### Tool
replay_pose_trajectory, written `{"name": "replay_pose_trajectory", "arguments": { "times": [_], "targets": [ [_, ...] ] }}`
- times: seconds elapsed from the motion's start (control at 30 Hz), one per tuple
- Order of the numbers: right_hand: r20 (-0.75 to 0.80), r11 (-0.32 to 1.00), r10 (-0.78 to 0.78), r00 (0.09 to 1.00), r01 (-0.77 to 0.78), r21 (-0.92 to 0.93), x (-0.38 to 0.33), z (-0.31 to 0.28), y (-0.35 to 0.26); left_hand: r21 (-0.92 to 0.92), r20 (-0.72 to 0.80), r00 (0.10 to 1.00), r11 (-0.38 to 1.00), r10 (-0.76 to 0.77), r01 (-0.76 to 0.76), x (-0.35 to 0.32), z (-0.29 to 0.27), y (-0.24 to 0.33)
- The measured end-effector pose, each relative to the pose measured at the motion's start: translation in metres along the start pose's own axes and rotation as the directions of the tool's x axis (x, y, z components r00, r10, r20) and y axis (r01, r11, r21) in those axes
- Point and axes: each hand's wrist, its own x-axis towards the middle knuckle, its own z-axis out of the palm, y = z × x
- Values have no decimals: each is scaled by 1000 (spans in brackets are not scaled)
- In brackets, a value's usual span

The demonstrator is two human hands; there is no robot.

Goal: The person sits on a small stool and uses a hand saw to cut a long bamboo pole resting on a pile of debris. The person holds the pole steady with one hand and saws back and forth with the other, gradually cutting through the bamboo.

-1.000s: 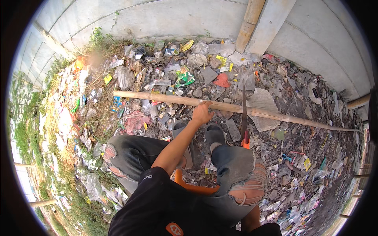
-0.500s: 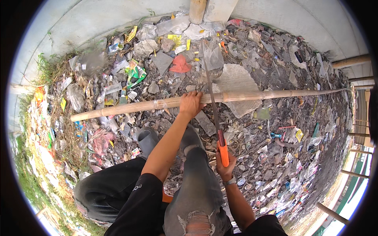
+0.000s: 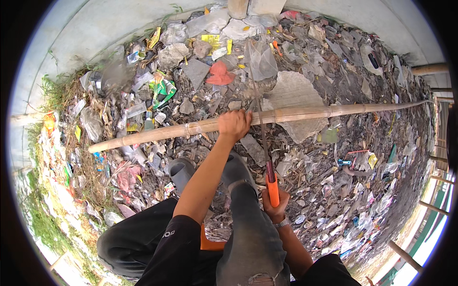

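A long bamboo pole (image 3: pixel 171 132) lies across the scene from left to right, over the littered ground. My left hand (image 3: pixel 234 125) is closed around it near the middle, just left of a hand saw (image 3: pixel 261 128). The thin dark blade crosses the pole right beside my fingers, its tip pointing away from me. With my right hand (image 3: pixel 276 206) I grip the saw's orange handle (image 3: pixel 273 191), closer to my body. A wristwatch (image 3: pixel 281 222) is on my right wrist. Whether the blade has cut into the bamboo cannot be made out.
Plastic scraps, stones and wrappers cover the ground. Beyond the pole lies a flat pale slab (image 3: pixel 298 97). A grey wall (image 3: pixel 114 24) curves along the back, with a post (image 3: pixel 237 8) against it. My grey boots (image 3: pixel 236 168) stand just this side of the pole.
The saw and my right hand have come slightly toward me, the blade still across the pole. My left hand keeps its hold, and the whole view has tilted a little.
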Motion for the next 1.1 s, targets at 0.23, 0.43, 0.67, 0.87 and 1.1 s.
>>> {"name": "replay_pose_trajectory", "arguments": {
  "times": [0.23,0.43,0.67,0.87,1.1],
  "targets": [
    [-5,1000,16,1000,-16,-17,3,0,-5,24,45,991,992,-128,127,8,1,5],
    [-62,997,68,996,-65,43,-25,-9,-2,-40,-7,994,994,-106,105,6,2,0],
    [-50,991,24,998,-30,-127,-81,-39,25,-106,52,989,985,-135,140,8,-1,0],
    [-103,999,-30,994,34,35,29,5,-2,-125,75,986,979,-150,159,8,0,0],
    [-109,994,-107,988,103,-41,108,39,-36,-102,230,973,994,-5,29,16,-15,-22]
  ]
}}
